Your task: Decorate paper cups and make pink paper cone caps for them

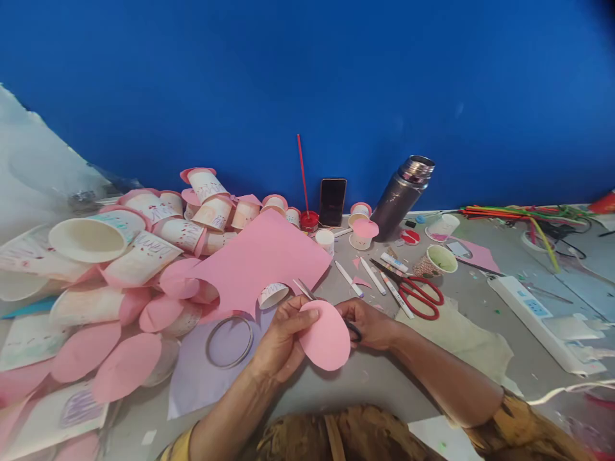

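Pinched in my left hand (283, 339) is a pink paper circle (327, 336), its face turned toward me. My right hand (368, 324) grips a small pair of scissors with a dark handle (354, 331); the blades pass behind the circle and their tips show above its upper left edge. Behind my hands lies a large sheet of pink paper (269, 256) with curved pieces cut from its edge. A grey metal ring (229, 341) rests on a lilac sheet (192, 384), left of my left hand.
Decorated paper cups with pink discs (139, 256) are heaped on the left. Farther back stand a phone (332, 202) and a tilted dark flask (401, 198). Red-handled scissors (418, 294), markers (348, 279) and a green-lined cup (439, 259) lie right; a power strip (533, 320) sits beyond.
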